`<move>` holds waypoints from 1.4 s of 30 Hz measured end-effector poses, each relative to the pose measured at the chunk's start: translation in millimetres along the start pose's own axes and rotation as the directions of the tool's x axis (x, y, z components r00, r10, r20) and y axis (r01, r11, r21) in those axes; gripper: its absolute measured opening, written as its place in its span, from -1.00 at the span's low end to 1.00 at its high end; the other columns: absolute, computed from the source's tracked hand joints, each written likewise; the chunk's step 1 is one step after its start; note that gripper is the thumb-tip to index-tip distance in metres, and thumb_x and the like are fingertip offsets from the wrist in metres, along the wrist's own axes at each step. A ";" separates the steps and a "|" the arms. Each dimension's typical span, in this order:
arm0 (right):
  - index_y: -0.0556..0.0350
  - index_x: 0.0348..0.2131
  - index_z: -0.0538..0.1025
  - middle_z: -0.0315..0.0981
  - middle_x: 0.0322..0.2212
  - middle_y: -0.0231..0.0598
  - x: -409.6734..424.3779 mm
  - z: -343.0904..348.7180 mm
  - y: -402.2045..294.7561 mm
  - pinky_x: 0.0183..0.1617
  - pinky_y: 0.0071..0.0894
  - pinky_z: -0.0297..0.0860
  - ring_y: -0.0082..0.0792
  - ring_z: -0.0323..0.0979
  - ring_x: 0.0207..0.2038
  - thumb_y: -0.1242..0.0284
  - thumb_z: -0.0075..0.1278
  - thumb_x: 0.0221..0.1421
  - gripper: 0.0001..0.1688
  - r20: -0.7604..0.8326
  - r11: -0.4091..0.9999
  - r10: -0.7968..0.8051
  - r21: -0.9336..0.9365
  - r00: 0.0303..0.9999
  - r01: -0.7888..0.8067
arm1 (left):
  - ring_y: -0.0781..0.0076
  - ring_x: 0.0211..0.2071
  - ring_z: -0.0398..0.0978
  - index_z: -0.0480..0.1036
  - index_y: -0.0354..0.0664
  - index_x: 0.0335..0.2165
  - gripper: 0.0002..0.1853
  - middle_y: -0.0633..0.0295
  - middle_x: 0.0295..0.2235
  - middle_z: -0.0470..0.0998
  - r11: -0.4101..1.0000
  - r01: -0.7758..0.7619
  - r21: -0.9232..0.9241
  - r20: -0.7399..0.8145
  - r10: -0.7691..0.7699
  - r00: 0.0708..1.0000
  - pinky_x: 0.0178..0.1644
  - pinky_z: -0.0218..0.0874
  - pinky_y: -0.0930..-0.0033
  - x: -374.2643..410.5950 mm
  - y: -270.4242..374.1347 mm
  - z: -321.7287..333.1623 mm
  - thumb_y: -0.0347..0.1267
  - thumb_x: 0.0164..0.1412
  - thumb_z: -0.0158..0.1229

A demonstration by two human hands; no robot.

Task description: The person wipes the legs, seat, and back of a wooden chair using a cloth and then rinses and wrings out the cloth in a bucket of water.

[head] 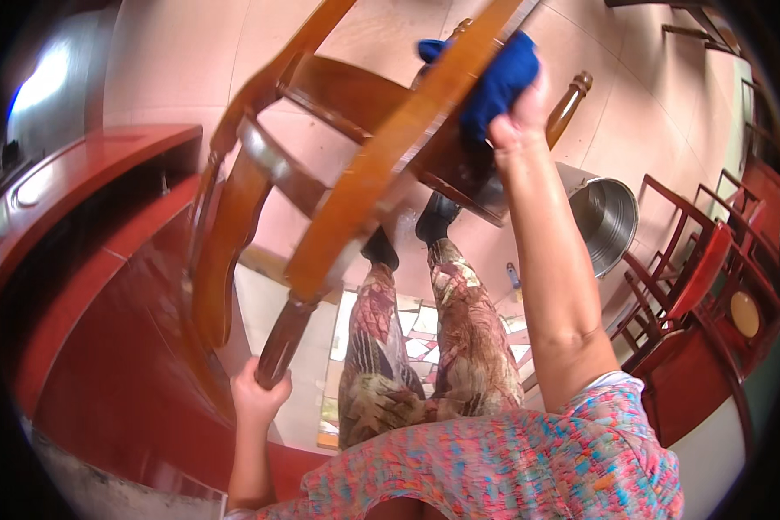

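Observation:
A brown wooden chair (390, 166) is tilted up in front of me, its turned legs and curved frame pieces pointing several ways. Around the end of one turned leg (287, 338), at lower left, my left hand (260, 390) is closed. My right hand (523, 107), at upper right, has a blue cloth (504, 84) pressed against the chair. The cloth and the chair's wood hide most of the fingers of that hand. Part of the chair is blurred.
A metal bucket (604, 224) lies or leans right of my right forearm, its mouth turned towards me. Red wooden chairs (702, 279) stand at the right. A red cabinet or counter (123, 312) is at the left. A small blue-handled tool (513, 275) rests on the pink tiled floor (624, 110).

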State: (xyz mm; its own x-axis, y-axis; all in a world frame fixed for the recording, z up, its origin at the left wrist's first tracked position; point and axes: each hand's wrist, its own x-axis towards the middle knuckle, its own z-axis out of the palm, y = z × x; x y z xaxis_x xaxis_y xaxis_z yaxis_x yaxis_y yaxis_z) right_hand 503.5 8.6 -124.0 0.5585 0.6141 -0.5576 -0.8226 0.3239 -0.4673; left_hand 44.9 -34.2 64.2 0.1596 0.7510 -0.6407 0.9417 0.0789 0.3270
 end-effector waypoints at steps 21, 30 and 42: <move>0.21 0.01 0.35 0.50 -0.28 -0.13 -130.2 -42.4 -84.3 -0.14 -0.44 0.42 -0.41 0.48 -0.27 0.37 0.17 -0.05 -0.37 0.252 -0.134 -0.370 -0.967 0.894 0.218 | 0.52 -0.76 0.29 0.37 -0.26 -0.58 -0.88 0.30 -0.76 0.34 0.783 0.520 -0.341 0.443 -0.354 0.824 -0.64 0.10 0.46 54.9 -100.6 16.5 -0.44 -0.08 0.14; 0.03 -0.04 0.50 0.42 -0.06 -0.14 -142.5 -105.3 -22.1 0.10 -0.27 0.28 -0.16 0.39 -0.04 0.54 0.19 -0.17 -0.42 0.404 -0.342 -0.171 -0.880 0.898 0.331 | 0.50 -0.71 0.31 0.36 -0.20 -0.50 -0.71 0.28 -0.70 0.35 0.791 0.463 -0.400 0.390 -0.310 0.867 -0.61 0.15 0.48 151.7 -173.4 28.2 -0.19 -0.07 0.14; -0.04 -0.10 0.53 0.47 -0.10 -0.28 -116.4 -93.4 11.6 0.06 -0.17 0.27 -0.09 0.34 -0.11 0.46 0.18 -0.15 -0.50 0.569 -0.587 0.256 -0.551 0.782 0.593 | 0.49 -0.58 0.39 0.30 -0.21 -0.16 -0.60 0.22 -0.49 0.39 0.782 0.450 -0.433 0.406 -0.277 0.871 -0.54 0.24 0.50 198.9 -201.4 55.6 -0.28 0.02 0.12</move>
State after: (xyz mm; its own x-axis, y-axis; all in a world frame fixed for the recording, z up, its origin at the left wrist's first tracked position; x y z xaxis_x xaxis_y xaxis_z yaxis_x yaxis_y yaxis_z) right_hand 438.8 -126.2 -128.6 0.1659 0.9723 -0.1649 0.8730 -0.2225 -0.4340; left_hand -96.6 62.9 -167.7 -0.0012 0.3664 -0.9304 0.6796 0.6829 0.2680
